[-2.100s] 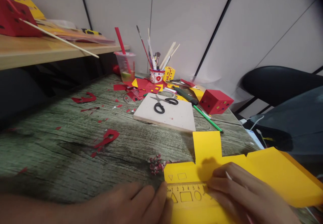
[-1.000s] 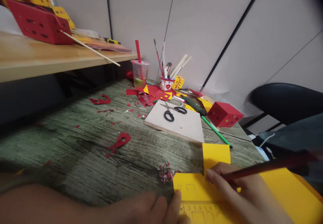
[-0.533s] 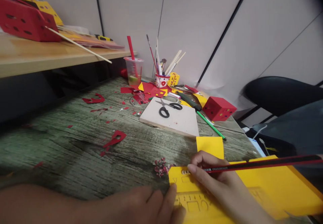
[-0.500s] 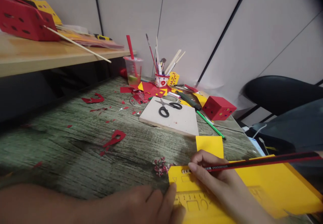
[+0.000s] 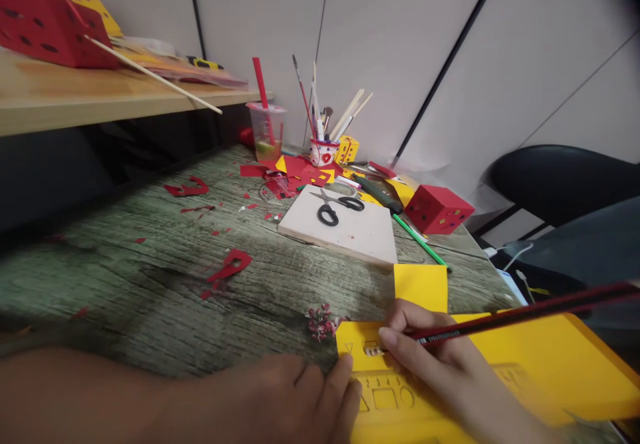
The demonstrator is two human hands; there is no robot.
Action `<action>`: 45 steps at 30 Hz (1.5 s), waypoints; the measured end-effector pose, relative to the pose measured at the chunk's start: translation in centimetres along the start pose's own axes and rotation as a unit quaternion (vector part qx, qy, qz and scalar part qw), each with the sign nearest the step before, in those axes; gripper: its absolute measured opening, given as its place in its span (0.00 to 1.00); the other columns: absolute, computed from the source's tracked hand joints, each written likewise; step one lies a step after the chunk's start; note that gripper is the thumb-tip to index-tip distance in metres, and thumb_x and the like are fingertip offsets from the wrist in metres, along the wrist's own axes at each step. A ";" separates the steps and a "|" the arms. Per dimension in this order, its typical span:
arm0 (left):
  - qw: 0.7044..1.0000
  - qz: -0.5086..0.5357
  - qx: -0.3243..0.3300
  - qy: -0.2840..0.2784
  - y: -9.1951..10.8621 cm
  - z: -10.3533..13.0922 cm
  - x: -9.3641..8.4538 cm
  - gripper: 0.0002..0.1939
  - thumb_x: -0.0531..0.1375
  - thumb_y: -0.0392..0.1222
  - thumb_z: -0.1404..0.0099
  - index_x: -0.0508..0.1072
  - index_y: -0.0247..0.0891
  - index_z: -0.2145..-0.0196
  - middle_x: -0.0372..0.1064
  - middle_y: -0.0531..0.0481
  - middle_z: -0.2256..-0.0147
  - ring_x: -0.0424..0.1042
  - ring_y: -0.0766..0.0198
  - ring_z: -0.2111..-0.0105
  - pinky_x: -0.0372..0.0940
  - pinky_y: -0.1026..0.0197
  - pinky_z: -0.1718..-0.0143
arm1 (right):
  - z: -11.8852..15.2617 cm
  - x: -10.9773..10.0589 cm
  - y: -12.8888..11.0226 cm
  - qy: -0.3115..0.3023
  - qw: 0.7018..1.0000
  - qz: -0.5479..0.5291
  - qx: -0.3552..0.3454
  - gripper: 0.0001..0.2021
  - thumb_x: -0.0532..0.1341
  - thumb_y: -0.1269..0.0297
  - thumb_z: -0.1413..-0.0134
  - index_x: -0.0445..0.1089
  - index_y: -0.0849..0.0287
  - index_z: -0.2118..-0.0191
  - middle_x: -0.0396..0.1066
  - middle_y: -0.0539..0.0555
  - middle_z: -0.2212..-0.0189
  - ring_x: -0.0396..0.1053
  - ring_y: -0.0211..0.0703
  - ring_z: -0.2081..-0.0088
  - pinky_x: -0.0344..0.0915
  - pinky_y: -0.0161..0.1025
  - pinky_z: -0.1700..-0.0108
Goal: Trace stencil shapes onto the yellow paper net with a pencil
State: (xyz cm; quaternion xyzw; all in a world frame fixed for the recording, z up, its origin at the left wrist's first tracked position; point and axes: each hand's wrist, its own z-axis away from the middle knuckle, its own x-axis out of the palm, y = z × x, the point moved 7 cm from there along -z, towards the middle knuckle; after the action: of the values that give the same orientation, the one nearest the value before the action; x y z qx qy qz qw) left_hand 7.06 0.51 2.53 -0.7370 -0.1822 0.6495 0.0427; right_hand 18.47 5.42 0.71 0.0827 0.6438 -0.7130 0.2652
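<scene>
My right hand [image 5: 425, 351] is closed around a red-and-black striped pencil [image 5: 490, 321], which slants up to the right. Its lower end is over the yellow paper [image 5: 363, 331], where a drawn triangle shows; a small whitish striped bit at my fingertips is hard to make out. A clear stencil ruler [image 5: 385, 399] with numbers and shape cutouts lies across the paper. My left hand [image 5: 285, 391] presses down the ruler's left end, fingers together and bent, one fingertip on the paper. Small dried pink flowers [image 5: 321, 321] lie beside the paper's corner.
Black-handled scissors [image 5: 327, 214] rest on a pale board [image 5: 360, 237]. Beyond are a green pencil [image 5: 423, 243], a red box [image 5: 440, 209], a drink cup [image 5: 267, 134] and a brush pot [image 5: 324, 154]. Red scraps [image 5: 233, 264] dot the table. A wooden shelf [image 5: 165, 101] overhangs at left.
My right hand has shifted slightly to the right and down along the paper with the pencil. My left hand stays at the ruler's end. The view has tilted a little.
</scene>
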 end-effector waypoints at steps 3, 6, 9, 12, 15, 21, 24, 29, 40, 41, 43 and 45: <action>1.000 -0.013 0.019 -0.002 0.1 -0.1 -0.1 0.17 0.50 0.27 0.42 0.65 0.30 0.55 0.68 0.43 0.58 0.68 0.65 0.79 0.62 0.64 0.84 | 0.2 0.0 0.4 -0.004 1.000 0.004 0.011 0.12 0.51 0.57 0.45 0.56 0.57 0.76 0.53 0.44 0.80 0.50 0.33 0.78 0.49 0.32 0.78; 0.999 -0.012 0.029 -0.010 0.0 -0.3 0.1 0.17 0.51 0.29 0.43 0.66 0.29 0.55 0.68 0.41 0.58 0.68 0.64 0.80 0.63 0.64 0.85 | 0.2 0.0 0.2 -0.007 0.999 0.032 -0.012 0.11 0.51 0.59 0.44 0.57 0.57 0.75 0.54 0.44 0.79 0.52 0.34 0.76 0.51 0.31 0.75; 0.999 -0.005 0.033 -0.018 0.1 -0.5 0.5 0.17 0.50 0.28 0.43 0.66 0.30 0.55 0.68 0.41 0.59 0.68 0.64 0.81 0.63 0.64 0.86 | 0.2 0.1 -0.2 -0.022 0.998 0.047 -0.031 0.11 0.51 0.59 0.44 0.56 0.56 0.76 0.53 0.44 0.79 0.52 0.34 0.75 0.52 0.31 0.74; 0.999 0.000 0.032 -0.024 0.2 -0.5 0.7 0.18 0.50 0.27 0.43 0.65 0.30 0.54 0.68 0.40 0.58 0.68 0.64 0.82 0.63 0.64 0.88 | 0.2 0.0 -0.5 -0.019 0.998 0.052 -0.034 0.10 0.50 0.60 0.43 0.57 0.56 0.74 0.55 0.45 0.77 0.54 0.35 0.74 0.53 0.31 0.72; 0.999 -0.001 0.034 -0.027 0.3 -0.4 0.4 0.18 0.49 0.27 0.43 0.65 0.29 0.54 0.67 0.39 0.57 0.69 0.64 0.81 0.64 0.64 0.87 | 0.3 0.2 -0.5 -0.034 0.998 0.047 -0.029 0.12 0.50 0.59 0.44 0.56 0.56 0.76 0.53 0.44 0.79 0.53 0.35 0.75 0.52 0.32 0.73; 0.998 -0.002 0.042 -0.039 0.2 -0.6 0.5 0.18 0.50 0.27 0.43 0.64 0.28 0.53 0.66 0.38 0.56 0.70 0.64 0.79 0.66 0.65 0.84 | 0.3 0.2 -0.2 -0.031 0.998 0.048 -0.031 0.10 0.50 0.60 0.43 0.56 0.56 0.74 0.53 0.44 0.78 0.52 0.34 0.74 0.52 0.31 0.72; 0.998 0.005 0.051 -0.047 0.4 -0.6 0.9 0.18 0.50 0.28 0.43 0.65 0.28 0.54 0.67 0.38 0.57 0.69 0.64 0.81 0.65 0.65 0.86 | 0.4 0.2 -0.2 -0.036 0.998 0.048 -0.034 0.10 0.50 0.60 0.43 0.55 0.55 0.74 0.53 0.44 0.77 0.54 0.35 0.73 0.53 0.31 0.71; 0.999 0.002 0.045 -0.027 0.3 -0.5 0.6 0.18 0.50 0.27 0.42 0.65 0.28 0.54 0.67 0.39 0.58 0.69 0.64 0.81 0.64 0.65 0.87 | 0.2 0.1 -0.4 -0.034 0.998 0.043 -0.030 0.11 0.50 0.59 0.43 0.54 0.56 0.74 0.52 0.44 0.77 0.52 0.35 0.73 0.53 0.32 0.71; 0.999 -0.019 0.031 -0.016 0.5 0.0 0.7 0.18 0.50 0.26 0.44 0.66 0.31 0.55 0.68 0.41 0.58 0.69 0.65 0.81 0.64 0.65 0.86 | 0.5 0.0 -0.4 -0.008 0.998 0.043 -0.039 0.11 0.49 0.60 0.42 0.54 0.56 0.75 0.52 0.44 0.78 0.53 0.35 0.74 0.53 0.31 0.71; 0.999 -0.021 0.032 -0.014 0.5 -0.1 0.7 0.18 0.50 0.25 0.44 0.66 0.31 0.55 0.67 0.41 0.58 0.69 0.65 0.81 0.65 0.65 0.85 | 0.5 -0.2 -0.3 0.005 0.999 0.041 -0.033 0.11 0.48 0.60 0.42 0.54 0.56 0.74 0.52 0.44 0.78 0.53 0.35 0.74 0.53 0.32 0.71; 0.999 -0.021 0.032 -0.014 0.4 -0.1 0.7 0.18 0.50 0.25 0.44 0.65 0.30 0.55 0.67 0.40 0.57 0.70 0.64 0.79 0.66 0.65 0.83 | 0.5 -0.2 -0.4 0.004 0.998 0.041 -0.036 0.10 0.49 0.60 0.43 0.55 0.56 0.74 0.53 0.45 0.77 0.54 0.35 0.73 0.54 0.32 0.70; 0.999 -0.010 0.041 -0.014 0.5 -0.2 0.7 0.18 0.50 0.25 0.43 0.66 0.30 0.55 0.67 0.39 0.58 0.70 0.64 0.80 0.66 0.65 0.84 | 0.5 0.2 -0.6 -0.024 0.997 0.048 -0.055 0.09 0.50 0.61 0.43 0.55 0.56 0.74 0.54 0.45 0.76 0.54 0.35 0.73 0.54 0.31 0.70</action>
State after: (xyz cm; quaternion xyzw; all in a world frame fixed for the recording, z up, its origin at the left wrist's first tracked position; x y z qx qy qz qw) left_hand 7.41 0.30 1.72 -0.7236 -0.1634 0.6662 0.0766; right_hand 18.08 4.88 1.23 0.0821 0.6705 -0.6648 0.3188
